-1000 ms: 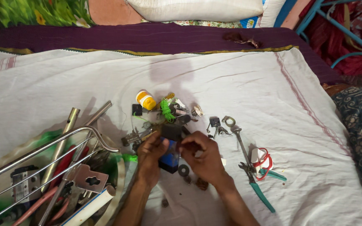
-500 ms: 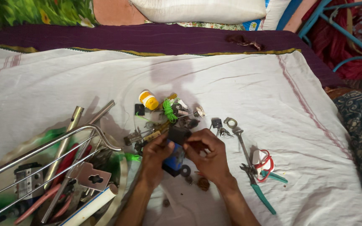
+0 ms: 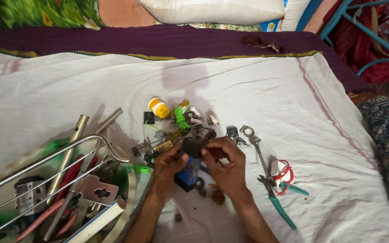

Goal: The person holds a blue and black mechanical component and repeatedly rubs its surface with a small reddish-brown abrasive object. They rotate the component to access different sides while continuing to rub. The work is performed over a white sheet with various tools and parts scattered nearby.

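Head view: left hand (image 3: 167, 167) and right hand (image 3: 223, 162) both pinch closed on small black part (image 3: 192, 147) between them

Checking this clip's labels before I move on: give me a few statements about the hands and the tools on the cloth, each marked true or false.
1. Both hands, the left hand and the right hand, are on the black and blue part. True.
2. The green-handled pliers lie to the left of the hands. False: they lie to the right.
3. The yellow-capped bottle stands upright. False: it lies on its side.
4. A bundle of green cord lies beyond the hands. True.
5. The wrench is held in the right hand. False: it rests on the white cloth.
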